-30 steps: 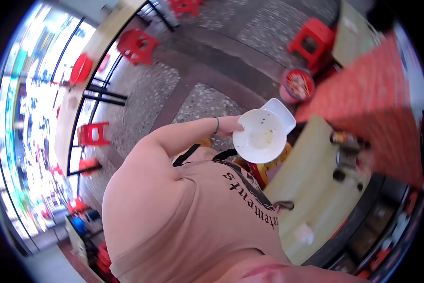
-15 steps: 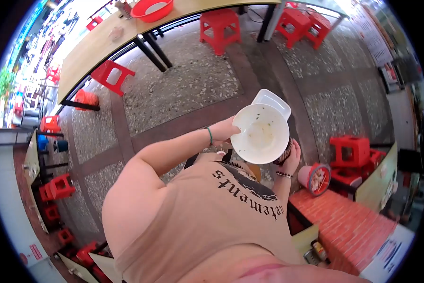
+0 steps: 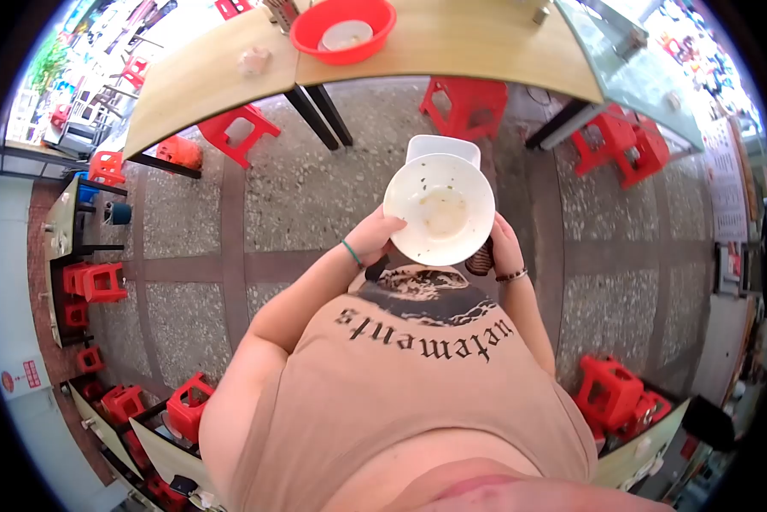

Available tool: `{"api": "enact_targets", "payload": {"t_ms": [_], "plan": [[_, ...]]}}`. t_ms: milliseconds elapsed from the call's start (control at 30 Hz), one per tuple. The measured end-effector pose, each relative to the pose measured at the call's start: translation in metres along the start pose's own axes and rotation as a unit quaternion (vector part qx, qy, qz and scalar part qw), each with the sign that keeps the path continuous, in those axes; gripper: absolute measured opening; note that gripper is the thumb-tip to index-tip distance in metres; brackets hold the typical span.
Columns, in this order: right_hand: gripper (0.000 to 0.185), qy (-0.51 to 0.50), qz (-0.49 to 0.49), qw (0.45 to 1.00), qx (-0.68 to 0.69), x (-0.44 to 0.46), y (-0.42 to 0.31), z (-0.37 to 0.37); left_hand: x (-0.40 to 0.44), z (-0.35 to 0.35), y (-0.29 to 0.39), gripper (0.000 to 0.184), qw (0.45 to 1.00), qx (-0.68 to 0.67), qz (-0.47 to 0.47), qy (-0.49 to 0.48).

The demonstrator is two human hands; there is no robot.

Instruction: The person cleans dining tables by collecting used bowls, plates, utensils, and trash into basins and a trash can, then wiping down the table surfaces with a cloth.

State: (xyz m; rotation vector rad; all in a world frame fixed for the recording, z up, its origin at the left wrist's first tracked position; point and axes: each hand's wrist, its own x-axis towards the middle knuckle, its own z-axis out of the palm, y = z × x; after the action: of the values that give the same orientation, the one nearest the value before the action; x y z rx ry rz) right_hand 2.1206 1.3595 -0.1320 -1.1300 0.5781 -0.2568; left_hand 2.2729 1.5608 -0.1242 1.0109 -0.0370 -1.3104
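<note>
A white round bowl point(image 3: 443, 213) with small green bits and some residue inside is held out in front of my chest. Beneath its far edge sits a white rectangular dish point(image 3: 443, 148), mostly hidden by the bowl. My left hand point(image 3: 375, 235), with a green band at the wrist, grips the rim on the left side of the view, thumb over the edge. On the right side my right hand point(image 3: 506, 245), wearing a beaded bracelet, is closed against the bowl's side; its fingertips are partly hidden.
Ahead stands a long wooden table point(image 3: 452, 61) with a red basin point(image 3: 343, 31) holding a white bowl. Red stools point(image 3: 465, 106) stand under it. More stools point(image 3: 607, 391) and tables are behind on both sides. A glass-topped table point(image 3: 627, 72) is at the upper right.
The view has swung from the side table and red brick-patterned surface toward the long table. My right hand has come into view at the bowl, which is now held on both sides.
</note>
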Motion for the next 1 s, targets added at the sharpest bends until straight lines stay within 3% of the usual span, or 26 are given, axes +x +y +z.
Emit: {"api": "enact_targets", "payload": {"t_ms": [200, 267, 367, 433, 533, 567, 633, 700, 733, 767, 833, 867, 933, 967, 1000], "plan": [[0.03, -0.2, 0.131, 0.96, -0.147, 0.189, -0.047, 0.057, 0.055, -0.049, 0.101, 0.039, 0.988, -0.059, 0.085, 0.116], [0.028, -0.28, 0.059, 0.935, -0.21, 0.249, -0.045, 0.084, 0.079, -0.076, 0.132, 0.038, 0.983, -0.077, 0.088, 0.141], [0.028, -0.264, 0.038, 0.925, -0.272, 0.331, -0.039, 0.118, 0.121, -0.128, 0.18, 0.038, 0.982, -0.089, 0.08, 0.149], [0.028, -0.232, 0.023, 0.926, -0.297, 0.385, -0.036, 0.135, 0.165, -0.177, 0.213, 0.038, 0.987, -0.005, 0.071, 0.147], [0.03, -0.138, -0.024, 0.916, -0.377, 0.472, -0.033, 0.152, 0.234, -0.232, 0.278, 0.038, 0.983, 0.025, 0.093, 0.156], [0.029, -0.088, 0.035, 0.901, -0.424, 0.499, -0.037, 0.159, 0.252, -0.242, 0.295, 0.038, 0.98, 0.038, 0.091, 0.172], [0.03, -0.05, -0.032, 0.858, -0.509, 0.542, -0.054, 0.169, 0.291, -0.26, 0.334, 0.038, 0.974, 0.002, 0.096, 0.205], [0.03, -0.016, 0.002, 0.797, -0.604, 0.589, -0.065, 0.173, 0.34, -0.296, 0.358, 0.037, 0.968, 0.044, 0.109, 0.223], [0.03, -0.003, -0.002, 0.769, -0.639, 0.604, -0.075, 0.18, 0.402, -0.353, 0.334, 0.038, 0.929, 0.188, 0.171, 0.268], [0.029, 0.01, -0.006, 0.741, -0.672, 0.62, -0.084, 0.187, 0.386, -0.332, 0.373, 0.041, 0.872, 0.337, 0.151, 0.322], [0.029, 0.026, -0.029, 0.697, -0.716, 0.657, -0.087, 0.179, 0.407, -0.34, 0.394, 0.041, 0.843, 0.387, 0.086, 0.363], [0.029, 0.013, -0.029, 0.694, -0.719, 0.67, -0.094, 0.19, 0.414, -0.344, 0.402, 0.042, 0.836, 0.417, 0.054, 0.354], [0.03, -0.017, 0.019, 0.575, -0.818, 0.69, -0.119, 0.213, 0.419, -0.347, 0.405, 0.043, 0.828, 0.434, 0.018, 0.355], [0.03, -0.03, 0.013, 0.572, -0.82, 0.703, -0.126, 0.227, 0.423, -0.349, 0.406, 0.049, 0.836, 0.429, 0.009, 0.341], [0.029, -0.05, 0.041, 0.521, -0.851, 0.714, -0.131, 0.24, 0.424, -0.353, 0.406, 0.055, 0.844, 0.425, 0.0, 0.327]]}}
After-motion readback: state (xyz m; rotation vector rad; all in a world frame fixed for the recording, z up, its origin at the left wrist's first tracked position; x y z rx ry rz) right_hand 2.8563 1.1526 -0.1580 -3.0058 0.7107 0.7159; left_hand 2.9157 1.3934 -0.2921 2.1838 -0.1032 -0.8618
